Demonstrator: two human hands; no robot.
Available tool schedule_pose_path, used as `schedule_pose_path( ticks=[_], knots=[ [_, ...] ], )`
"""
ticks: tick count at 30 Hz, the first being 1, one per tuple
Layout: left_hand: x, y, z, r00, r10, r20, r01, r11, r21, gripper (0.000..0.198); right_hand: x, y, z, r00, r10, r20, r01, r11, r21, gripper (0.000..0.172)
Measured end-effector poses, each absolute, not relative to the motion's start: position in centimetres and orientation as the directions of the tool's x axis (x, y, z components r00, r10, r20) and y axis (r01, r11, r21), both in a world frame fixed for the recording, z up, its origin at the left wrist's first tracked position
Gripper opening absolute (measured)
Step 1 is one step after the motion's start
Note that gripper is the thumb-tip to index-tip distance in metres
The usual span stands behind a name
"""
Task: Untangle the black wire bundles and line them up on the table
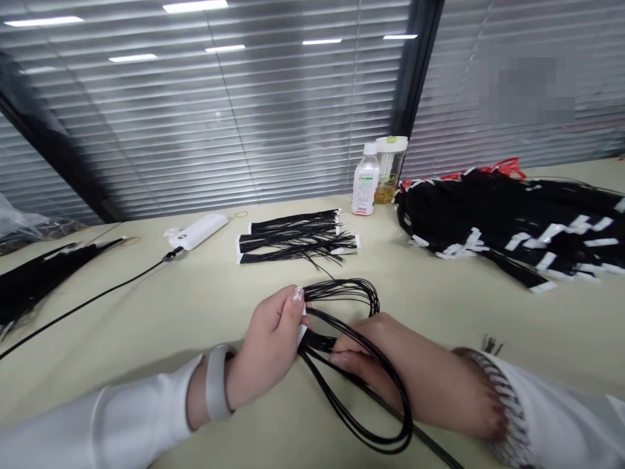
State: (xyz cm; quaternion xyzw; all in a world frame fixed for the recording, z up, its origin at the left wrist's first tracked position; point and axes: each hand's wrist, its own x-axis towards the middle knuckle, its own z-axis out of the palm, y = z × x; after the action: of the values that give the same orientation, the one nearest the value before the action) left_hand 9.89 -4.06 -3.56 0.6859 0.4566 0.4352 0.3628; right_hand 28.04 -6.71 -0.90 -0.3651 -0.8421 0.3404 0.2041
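A bundle of thin black wires [390,430] with a white connector strip [303,326] at one end hangs in loops over the near part of the table. My left hand [271,342] is closed around the strip end, thumb pressed on top. My right hand [385,355] reaches through the loops with its fingers bent around some of the wires, just right of the strip. Its fingertips are partly hidden behind the wires. From under the right wrist, loose wire ends stick out.
Short black wire bundles [293,241] with white ends lie ahead. A large black wire pile [488,215] sits at right, more wires [43,273] at left. A white power bank [200,231] with a cable, a bottle [365,182] and a cup [390,166] stand near the window blinds.
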Motion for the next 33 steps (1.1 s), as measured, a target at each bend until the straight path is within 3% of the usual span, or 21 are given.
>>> schedule_pose_path(
  ticks=[7,17,22,27,30,33],
  knots=[
    [9.91,-4.16,-3.32,0.235,0.928,0.288,0.339,-0.356,0.871,0.039,28.05,-6.83,-1.43,-0.688,0.718,0.106,0.494,0.57,-0.657,0.027],
    [9.92,-4.23,-3.29,0.242,0.927,0.286,0.345,-0.358,0.868,0.039,27.68,-6.82,-0.6,-0.659,0.733,0.168,0.452,0.565,-0.69,0.025],
    [9.96,-4.23,-3.25,0.238,0.925,0.298,0.359,-0.368,0.858,0.038,27.68,-6.71,-0.8,-0.653,0.739,0.169,0.489,0.581,-0.651,0.025],
    [10.12,-4.2,-2.99,0.236,0.925,0.297,0.362,-0.367,0.857,0.039,27.77,-6.84,-1.27,-0.643,0.753,0.144,0.55,0.584,-0.598,0.019],
    [10.1,-4.17,-3.08,0.227,0.929,0.292,0.352,-0.358,0.865,0.039,27.94,-7.01,-1.41,-0.626,0.76,0.176,0.532,0.581,-0.616,0.009],
    [10.01,-4.16,-3.15,0.232,0.925,0.3,0.347,-0.367,0.863,0.039,28.03,-7.09,-1.26,-0.633,0.755,0.173,0.517,0.578,-0.632,0.009]
  ],
)
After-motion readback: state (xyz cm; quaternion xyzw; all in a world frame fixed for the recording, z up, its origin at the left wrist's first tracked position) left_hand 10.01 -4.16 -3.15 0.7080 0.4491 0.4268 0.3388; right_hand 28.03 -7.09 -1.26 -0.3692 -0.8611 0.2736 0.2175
